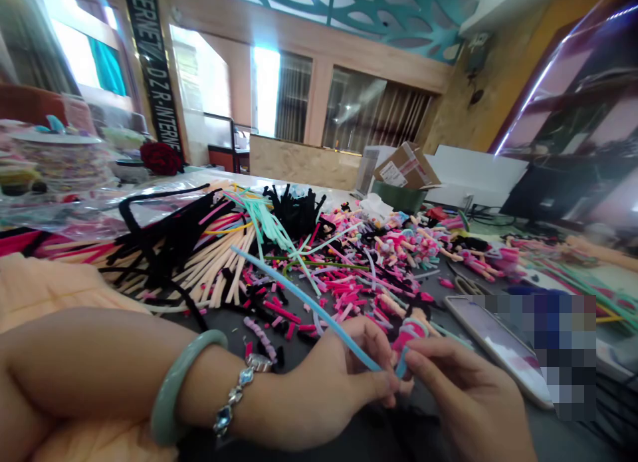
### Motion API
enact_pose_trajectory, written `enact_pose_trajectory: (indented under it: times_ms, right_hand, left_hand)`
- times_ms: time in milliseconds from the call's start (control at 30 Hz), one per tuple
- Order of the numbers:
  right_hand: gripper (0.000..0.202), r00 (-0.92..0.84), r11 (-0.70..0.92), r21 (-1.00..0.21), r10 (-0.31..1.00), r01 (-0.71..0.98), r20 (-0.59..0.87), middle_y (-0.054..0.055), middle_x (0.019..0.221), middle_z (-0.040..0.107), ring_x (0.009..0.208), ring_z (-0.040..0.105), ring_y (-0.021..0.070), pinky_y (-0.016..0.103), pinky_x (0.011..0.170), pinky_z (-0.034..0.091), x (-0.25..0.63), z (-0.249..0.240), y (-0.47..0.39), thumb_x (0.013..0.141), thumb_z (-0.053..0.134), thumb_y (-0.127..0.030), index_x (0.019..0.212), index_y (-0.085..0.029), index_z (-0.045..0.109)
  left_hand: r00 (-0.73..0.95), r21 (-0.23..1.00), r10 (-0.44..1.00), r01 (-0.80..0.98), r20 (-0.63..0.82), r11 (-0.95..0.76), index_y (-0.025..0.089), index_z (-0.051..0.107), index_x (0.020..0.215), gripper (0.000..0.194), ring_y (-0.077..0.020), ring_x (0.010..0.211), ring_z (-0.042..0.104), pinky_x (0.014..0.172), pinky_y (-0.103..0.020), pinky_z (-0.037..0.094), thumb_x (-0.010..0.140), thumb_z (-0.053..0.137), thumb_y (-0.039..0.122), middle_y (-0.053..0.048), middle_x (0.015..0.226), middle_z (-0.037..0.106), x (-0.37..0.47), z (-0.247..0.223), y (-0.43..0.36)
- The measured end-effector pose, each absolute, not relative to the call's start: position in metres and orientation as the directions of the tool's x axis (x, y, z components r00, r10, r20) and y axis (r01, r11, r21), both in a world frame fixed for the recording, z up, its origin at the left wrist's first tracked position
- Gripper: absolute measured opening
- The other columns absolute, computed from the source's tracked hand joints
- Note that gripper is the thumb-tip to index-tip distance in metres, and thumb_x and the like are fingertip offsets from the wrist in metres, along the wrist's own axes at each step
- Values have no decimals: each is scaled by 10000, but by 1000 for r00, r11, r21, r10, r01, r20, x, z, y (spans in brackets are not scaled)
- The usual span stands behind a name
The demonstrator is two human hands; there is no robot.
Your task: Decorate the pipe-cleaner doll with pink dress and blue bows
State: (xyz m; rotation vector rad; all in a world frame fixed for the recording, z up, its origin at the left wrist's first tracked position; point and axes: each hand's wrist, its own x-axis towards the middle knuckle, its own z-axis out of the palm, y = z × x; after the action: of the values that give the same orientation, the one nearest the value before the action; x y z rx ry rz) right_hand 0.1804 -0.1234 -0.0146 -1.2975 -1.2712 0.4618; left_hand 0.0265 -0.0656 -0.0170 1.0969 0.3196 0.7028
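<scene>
A long light blue pipe cleaner (309, 300) slants from the upper left down into my left hand (323, 382), which pinches it between thumb and fingers. My right hand (468, 395) has its thumb and forefinger closed on the short bent end of the same pipe cleaner. Just behind the fingertips shows a small pink figure (411, 330) of pipe cleaner, with a lilac band round it. Fingers hide its lower part, so which hand bears it is unclear. My left wrist wears a green bangle (172, 389) and a jewelled watch or bracelet (234, 395).
Cut pink pieces (343, 292) litter the dark table. Bundles of peach pipe cleaners (209, 269) and black ones (294, 209) lie beyond my left arm. Many finished-looking pink figures (413, 239) are heaped behind. A phone (498, 349) and scissors (466, 282) lie at right; a cardboard box (406, 166) stands behind.
</scene>
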Motion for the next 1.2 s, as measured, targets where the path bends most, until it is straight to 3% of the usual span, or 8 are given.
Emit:
enact_pose_trajectory:
  times_ms: [67,267,400,667,1200]
  right_hand:
    - [12,328,347,-827,796,442,509,8,638,744,475,677,139,130,444,542,177,-14,-125,675,735,-213,680,-217,745]
    - [126,276,421,-681,690,599,669,-16,710,757,575,713,140,111,553,564,170,-16,-130,673,730,-173,770,-249,757]
    - [191,244,465,-698,709,544,662,-27,708,741,560,699,125,116,535,563,167,-17,-131,685,728,-140,840,-253,720]
    - [109,298,500,-736,694,456,656,1,681,712,593,689,124,135,581,568,167,-19,-130,685,719,-119,735,-212,694]
    - [83,229,429,-614,665,663,711,8,758,728,652,689,142,194,635,584,177,-29,-128,764,673,-169,797,-228,720]
  left_hand:
    - [750,901,656,-339,85,272,142,486,771,348,-75,600,543,607,-220,434,665,791,273,27,699,552,26,-18,-67]
    - [763,902,640,-339,97,268,153,483,768,340,-81,619,534,619,-217,419,688,774,308,29,668,547,25,-16,-63]
    - [768,920,624,-335,141,204,141,527,750,306,-88,638,534,646,-231,416,676,783,293,23,680,557,24,-14,-57]
    - [767,933,630,-303,118,194,146,535,742,329,-107,634,594,631,-234,439,618,818,258,28,652,600,26,-15,-51]
    - [730,924,661,-354,175,146,154,545,811,321,-141,714,596,739,-311,465,645,804,247,8,715,600,28,-28,-43]
